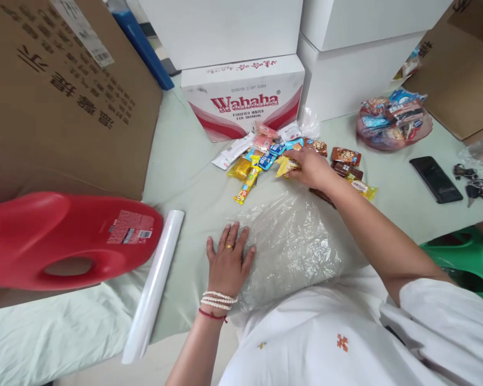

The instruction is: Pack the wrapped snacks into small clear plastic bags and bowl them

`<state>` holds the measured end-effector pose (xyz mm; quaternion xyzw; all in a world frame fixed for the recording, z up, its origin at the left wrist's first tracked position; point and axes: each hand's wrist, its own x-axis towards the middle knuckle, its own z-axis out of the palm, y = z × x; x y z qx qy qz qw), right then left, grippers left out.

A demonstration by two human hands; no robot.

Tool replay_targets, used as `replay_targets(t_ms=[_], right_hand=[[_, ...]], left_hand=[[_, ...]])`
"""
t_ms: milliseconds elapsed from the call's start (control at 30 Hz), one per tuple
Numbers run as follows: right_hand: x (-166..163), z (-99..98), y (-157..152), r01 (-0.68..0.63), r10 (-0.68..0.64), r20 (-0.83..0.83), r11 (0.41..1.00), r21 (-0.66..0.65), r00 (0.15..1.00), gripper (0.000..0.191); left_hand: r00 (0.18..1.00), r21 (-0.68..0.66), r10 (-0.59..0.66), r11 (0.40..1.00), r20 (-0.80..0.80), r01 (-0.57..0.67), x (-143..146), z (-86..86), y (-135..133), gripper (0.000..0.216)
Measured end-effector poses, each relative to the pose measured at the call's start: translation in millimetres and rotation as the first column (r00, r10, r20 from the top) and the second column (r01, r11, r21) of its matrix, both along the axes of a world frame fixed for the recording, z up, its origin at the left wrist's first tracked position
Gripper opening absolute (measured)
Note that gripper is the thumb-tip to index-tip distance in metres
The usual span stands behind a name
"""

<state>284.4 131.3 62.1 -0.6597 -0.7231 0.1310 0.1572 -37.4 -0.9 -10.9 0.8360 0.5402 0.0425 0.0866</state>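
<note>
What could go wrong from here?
The right hand pinches a yellow packet among other snacks; neighbours could get dragged along. The clear plastic bag lies wrinkled beside the left hand and might slide. The white roll reaches the near edge of the table; a bump could knock it off.

you have two hands in view, a left hand point(229, 257) and a right hand point(306, 165), and one clear plastic bag point(293, 246) near you. left: one red jug point(84, 230), one white roll point(156, 281). right: one phone point(437, 179), one bunch of keys point(477, 187), one bowl point(380, 143), one green stool point(467, 252). far: one wahaha box point(243, 99). you have two cardboard boxes point(88, 112), left and right. the snack packets point(247, 182) overlap too much to count.
</note>
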Motion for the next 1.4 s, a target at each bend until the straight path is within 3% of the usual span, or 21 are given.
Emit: replay_targets(t_ms=[133, 267, 367, 500, 567, 600, 667, 733, 800, 833, 933, 1033, 1133, 1267, 1400], right_hand=[[-15, -2.1, 3, -0.190, 0.199, 0.234, 0.980, -0.062, 0.952, 0.056], [-37, -27.2, 2, -0.184, 0.192, 0.190, 0.981, -0.059, 0.963, 0.064], [-34, -32.3, 1, -0.142, 0.148, 0.119, 0.988, -0.054, 0.982, 0.065], [-14, -5.8, -9, -0.005, 0.005, -0.013, 1.000, 0.023, 1.000, 0.067], [-12, 11.4, -23, -0.037, 0.037, -0.126, 0.999, 0.009, 0.991, 0.068], [-15, 17.8, -31, -0.113, 0.106, -0.184, 0.993, -0.028, 0.977, 0.068], [-28, 22.7, -50, -0.345, 0.300, -0.281, 0.930, -0.126, 0.912, 0.065], [-46, 16.8, -67, -0.559, 0.487, -0.311, 0.802, -0.212, 0.816, 0.056], [-61, 4.3, -78, -0.658, 0.612, -0.243, 0.698, -0.282, 0.753, 0.048], [-65, -2.3, -81, -0.664, 0.642, -0.185, 0.682, -0.305, 0.744, 0.048], [-66, -15.6, -83, -0.616, 0.626, -0.048, 0.746, -0.252, 0.778, 0.059], [-60, -15.4, -87, -0.565, 0.561, -0.065, 0.817, -0.120, 0.825, 0.070], [-61, -10.8, -98, -0.510, 0.505, -0.079, 0.855, -0.092, 0.860, 0.076], [-69, -11.6, -110, -0.445, 0.448, -0.030, 0.875, -0.188, 0.894, 0.060], [-72, -16.3, -106, -0.526, 0.527, -0.036, 0.835, -0.160, 0.849, 0.053]], left_hand=[[1.000, 0.008, 0.007, 1.000, -0.008, -0.007, 0, -0.5, 0, 0.052], [1.000, 0.010, 0.025, 1.000, -0.010, -0.025, 0, -1.3, 0, 0.058], [0.996, 0.008, 0.079, 0.997, -0.029, -0.079, 3, -0.9, 1, 0.064], [0.988, -0.015, 0.125, 0.992, -0.095, -0.127, 10, 1.8, 2, 0.065], [0.984, -0.023, 0.131, 0.991, -0.121, -0.134, 13, 3.6, 2, 0.064], [0.982, -0.027, 0.133, 0.990, -0.130, -0.138, 13, 4.4, 3, 0.064], [0.980, -0.042, 0.135, 0.989, -0.144, -0.142, 13, 5.6, 4, 0.064], [0.979, -0.064, 0.135, 0.987, -0.152, -0.146, 12, 6.1, 5, 0.063], [0.980, -0.079, 0.132, 0.986, -0.151, -0.145, 11, 6.0, 5, 0.063], [0.981, -0.080, 0.129, 0.987, -0.144, -0.141, 11, 5.8, 5, 0.063], [0.986, -0.028, 0.139, 0.989, -0.097, -0.142, 9, 6.1, 4, 0.061], [0.983, 0.099, 0.184, 0.978, -0.018, -0.182, 4, 9.5, -1, 0.060], [0.987, 0.181, 0.159, 0.970, 0.029, -0.162, -2, 14.5, -6, 0.056], [0.998, 0.075, 0.055, 0.996, -0.029, -0.053, -12, 12.8, -8, 0.053], [0.996, -0.031, 0.039, 0.999, -0.084, -0.042, -19, 3.8, -6, 0.055]])
